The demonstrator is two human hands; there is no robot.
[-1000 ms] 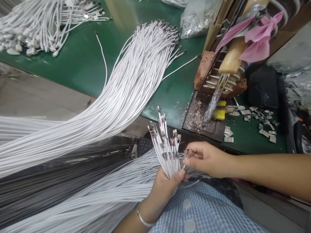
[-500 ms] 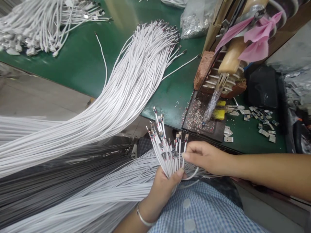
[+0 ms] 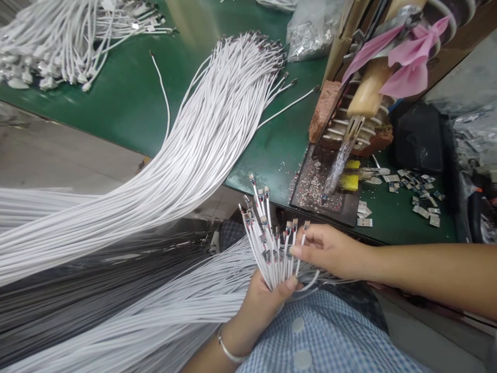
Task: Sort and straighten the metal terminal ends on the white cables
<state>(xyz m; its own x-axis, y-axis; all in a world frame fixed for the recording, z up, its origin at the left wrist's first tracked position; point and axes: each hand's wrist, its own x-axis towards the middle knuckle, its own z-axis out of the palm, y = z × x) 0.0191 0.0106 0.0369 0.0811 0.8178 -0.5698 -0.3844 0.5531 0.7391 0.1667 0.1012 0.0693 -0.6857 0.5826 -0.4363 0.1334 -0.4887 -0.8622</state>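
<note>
My left hand point(image 3: 262, 305) is closed around a bunch of thin white cables point(image 3: 267, 264), their small metal connectors fanned upward. Red and dark bits show just below the connectors. At the right side of the fan, my right hand point(image 3: 336, 254) pinches one white cable point(image 3: 298, 268) between thumb and fingers, a little under its connector. More loose white cables point(image 3: 202, 290) trail away to the left beneath my left hand.
A thick bundle of white cables point(image 3: 217, 119) lies across the green table point(image 3: 128, 114). To the right, a soldering iron point(image 3: 355, 124) with a wooden handle points down over a dark, solder-specked plate point(image 3: 310, 191). Metal connector pieces point(image 3: 423, 191) and a yellow sponge point(image 3: 349, 181) lie beside it.
The fanned cable ends in my left hand have shifted slightly right and down. The pinched cable leans further right; my right hand stays at nearly the same place.
</note>
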